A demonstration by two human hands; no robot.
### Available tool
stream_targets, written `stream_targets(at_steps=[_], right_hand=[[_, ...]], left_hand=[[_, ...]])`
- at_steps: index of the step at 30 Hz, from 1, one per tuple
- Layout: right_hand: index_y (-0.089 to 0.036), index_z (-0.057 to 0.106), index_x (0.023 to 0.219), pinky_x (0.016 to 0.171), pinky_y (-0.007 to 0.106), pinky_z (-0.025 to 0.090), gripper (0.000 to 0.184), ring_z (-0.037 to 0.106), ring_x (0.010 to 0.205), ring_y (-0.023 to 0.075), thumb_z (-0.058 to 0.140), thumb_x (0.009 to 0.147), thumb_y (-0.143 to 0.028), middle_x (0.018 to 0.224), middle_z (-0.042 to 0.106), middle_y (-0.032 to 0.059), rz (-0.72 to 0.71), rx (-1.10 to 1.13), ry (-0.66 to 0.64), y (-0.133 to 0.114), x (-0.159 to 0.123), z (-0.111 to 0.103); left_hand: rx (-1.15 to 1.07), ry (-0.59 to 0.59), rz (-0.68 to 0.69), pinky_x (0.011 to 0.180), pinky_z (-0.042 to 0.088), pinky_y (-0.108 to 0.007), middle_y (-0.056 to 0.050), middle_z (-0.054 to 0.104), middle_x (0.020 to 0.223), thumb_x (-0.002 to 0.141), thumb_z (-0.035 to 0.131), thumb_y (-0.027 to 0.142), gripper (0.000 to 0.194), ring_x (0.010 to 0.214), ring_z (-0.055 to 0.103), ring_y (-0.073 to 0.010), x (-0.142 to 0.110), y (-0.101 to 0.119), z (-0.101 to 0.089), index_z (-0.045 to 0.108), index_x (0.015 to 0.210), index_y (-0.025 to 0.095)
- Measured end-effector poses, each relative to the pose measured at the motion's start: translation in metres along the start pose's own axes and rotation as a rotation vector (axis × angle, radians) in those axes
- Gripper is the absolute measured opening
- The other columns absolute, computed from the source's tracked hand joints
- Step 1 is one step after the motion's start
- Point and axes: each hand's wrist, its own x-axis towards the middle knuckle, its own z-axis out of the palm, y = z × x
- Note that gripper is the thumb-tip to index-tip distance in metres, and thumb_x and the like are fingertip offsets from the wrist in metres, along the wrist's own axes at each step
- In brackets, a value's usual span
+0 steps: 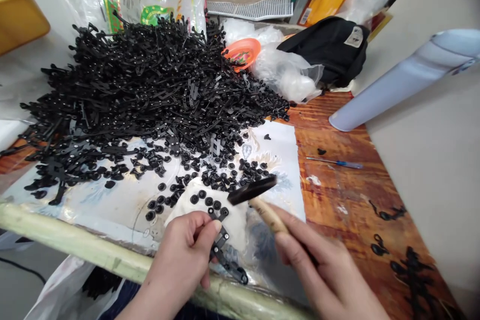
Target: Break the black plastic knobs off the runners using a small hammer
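A left hand [176,260] pinches a black plastic strip [228,262] between thumb and fingers above a white cloth [202,215], as a right hand [322,275] wraps its fingers closely around a wooden-handled hammer [268,215]. Loose black studs [159,208] lie scattered just beyond, while a large heap of black strips [150,85] remains piled at the far side.

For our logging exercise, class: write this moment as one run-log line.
left hand: black strip | right hand: wood-handled hammer | beyond: heap of black parts
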Motion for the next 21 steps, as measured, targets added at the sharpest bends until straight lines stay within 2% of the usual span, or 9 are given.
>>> stream_targets(at_steps=[4,7,9,11,12,14,16,18,21], right_hand=[[-0.022,0.064,0.100,0.057,0.024,0.050,0.018,0.063,0.069,0.0180,0.059,0.087,-0.034,0.076,0.067,0.0013,0.154,0.263,0.085,-0.020,0.029,-0.006],[-0.021,0.062,0.082,0.062,0.026,0.047,0.009,0.062,0.074,0.0179,0.067,0.076,-0.025,0.080,0.068,0.0010,0.211,0.409,-0.123,-0.035,0.046,-0.001],[-0.020,0.061,0.081,0.063,0.026,0.046,0.013,0.060,0.071,0.0159,0.069,0.071,-0.017,0.077,0.068,-0.0001,0.238,0.529,-0.289,-0.040,0.053,0.004],[-0.018,0.062,0.083,0.062,0.025,0.045,0.019,0.058,0.066,0.0134,0.072,0.068,-0.015,0.072,0.068,-0.0015,0.285,0.676,-0.369,-0.041,0.056,0.007],[-0.018,0.062,0.086,0.061,0.024,0.045,0.023,0.058,0.063,0.0121,0.075,0.066,-0.015,0.071,0.067,-0.0021,0.317,0.749,-0.374,-0.040,0.056,0.008],[-0.017,0.062,0.090,0.057,0.021,0.044,0.033,0.056,0.059,0.0093,0.080,0.063,-0.019,0.070,0.068,-0.0026,0.376,0.865,-0.347,-0.038,0.056,0.007],[-0.018,0.062,0.092,0.046,0.016,0.037,0.038,0.051,0.051,0.0054,0.084,0.062,-0.025,0.069,0.068,-0.0031,0.423,0.933,-0.299,-0.038,0.055,0.004],[-0.018,0.061,0.092,0.036,0.014,0.027,0.041,0.041,0.042,0.0022,0.086,0.061,-0.031,0.069,0.068,-0.0037,0.463,0.981,-0.259,-0.039,0.054,0.003],[-0.019,0.061,0.092,0.032,0.014,0.022,0.044,0.036,0.038,0.0009,0.087,0.060,-0.035,0.069,0.067,-0.0046,0.489,1.036,-0.219,-0.042,0.050,0.008]], left_hand=[[0.254,-0.070,0.250,0.043,0.027,-0.024,0.008,0.033,0.048,0.089,0.045,0.039,0.037,0.044,0.037,-0.0119,0.000,-0.007,-0.007,0.035,0.057,0.024],[0.459,-0.172,0.408,0.049,0.026,-0.027,0.006,0.035,0.052,0.091,0.042,0.036,0.036,0.051,0.038,-0.0133,-0.008,-0.005,-0.012,0.035,0.059,0.023],[0.522,-0.221,0.462,0.050,0.025,-0.028,0.006,0.036,0.051,0.092,0.043,0.034,0.037,0.049,0.038,-0.0128,-0.016,-0.001,-0.018,0.035,0.057,0.023],[0.488,-0.201,0.461,0.053,0.028,-0.028,0.006,0.041,0.050,0.089,0.050,0.036,0.038,0.050,0.043,-0.0134,-0.023,0.000,-0.028,0.042,0.055,0.022],[0.419,-0.175,0.446,0.057,0.033,-0.027,0.004,0.050,0.053,0.086,0.057,0.039,0.033,0.055,0.049,-0.0150,-0.025,0.000,-0.034,0.052,0.057,0.023],[0.170,-0.145,0.393,0.071,0.042,-0.028,0.000,0.068,0.074,0.073,0.071,0.051,0.024,0.078,0.062,-0.0220,-0.027,-0.005,-0.048,0.071,0.079,0.028],[-0.145,-0.202,0.327,0.078,0.045,-0.031,-0.004,0.074,0.088,0.055,0.077,0.067,0.057,0.091,0.064,-0.0277,-0.026,-0.011,-0.056,0.075,0.098,0.030],[-0.414,-0.360,0.212,0.069,0.048,-0.032,-0.007,0.076,0.083,0.045,0.076,0.074,0.073,0.077,0.067,-0.0262,-0.023,-0.018,-0.054,0.077,0.100,0.027],[-0.659,-0.552,-0.011,0.056,0.047,-0.028,-0.007,0.078,0.078,0.057,0.080,0.062,0.053,0.057,0.070,-0.0196,-0.022,-0.024,-0.032,0.080,0.094,0.024]])
